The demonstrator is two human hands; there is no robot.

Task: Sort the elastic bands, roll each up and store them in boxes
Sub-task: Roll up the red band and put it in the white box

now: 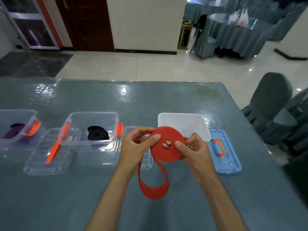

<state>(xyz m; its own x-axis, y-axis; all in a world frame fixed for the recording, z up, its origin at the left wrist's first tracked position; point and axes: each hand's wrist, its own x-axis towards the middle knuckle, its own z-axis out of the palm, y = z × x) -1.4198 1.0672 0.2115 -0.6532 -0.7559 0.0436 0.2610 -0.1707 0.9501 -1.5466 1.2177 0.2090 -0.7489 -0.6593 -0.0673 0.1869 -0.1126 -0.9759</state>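
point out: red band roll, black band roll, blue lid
red band roll (pixel 168 145): head view, flat face of the coil.
black band roll (pixel 98 133): head view, top of the coil in the clear box.
blue lid (pixel 231 161): head view, bare panel near the orange handle.

Bare forearms, no sleeves; left hand (pixel 133 147), right hand (pixel 195 150).

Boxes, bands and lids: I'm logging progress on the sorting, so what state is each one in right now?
Red band: mostly rolled, loose tail hanging, held in left hand and right hand.
Black band: rolled, inside middle clear box, open.
Purple band: inside left clear box, open.
White box: open.
Blue lid: off, flat on table.
Clear lid: off, flat.
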